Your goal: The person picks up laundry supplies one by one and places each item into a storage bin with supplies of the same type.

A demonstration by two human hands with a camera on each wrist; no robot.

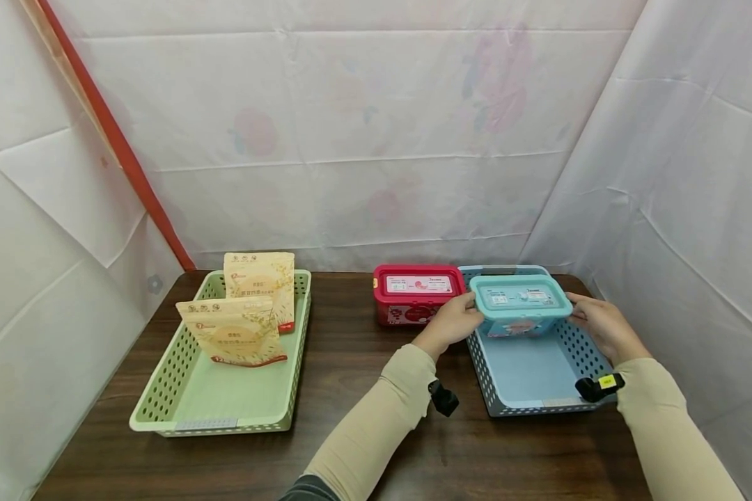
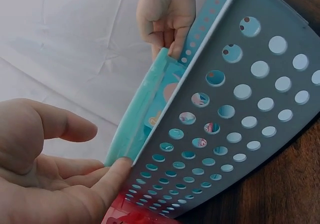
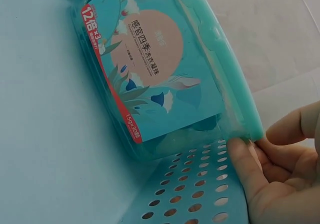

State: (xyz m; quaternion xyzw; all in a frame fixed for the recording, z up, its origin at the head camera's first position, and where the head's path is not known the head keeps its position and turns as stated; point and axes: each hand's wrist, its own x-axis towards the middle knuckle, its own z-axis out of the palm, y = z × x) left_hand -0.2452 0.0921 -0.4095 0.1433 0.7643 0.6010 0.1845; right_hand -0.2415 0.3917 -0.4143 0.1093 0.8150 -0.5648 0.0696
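A teal plastic box of laundry capsules [image 1: 519,306] with a lid sits at the back part of the blue basket [image 1: 533,376], its lid at about the basket's rim height. My left hand [image 1: 452,321] holds the left end of the box by the lid, fingers under the lid edge and thumb raised in the left wrist view. The right hand [image 1: 604,325] grips the opposite end, its fingertips [image 3: 239,149] tucked below the lid's lip. Flowers and printed text show on the box front [image 3: 155,59]. A red lidded box [image 1: 418,296] stands just left of the basket.
A light green basket [image 1: 251,407] stands on the left of the dark wooden table [image 1: 357,390]. Two yellow pouches [image 1: 235,334] [image 1: 269,278] stand in it. White cloth walls [image 1: 351,139] enclose the table at the back and sides.
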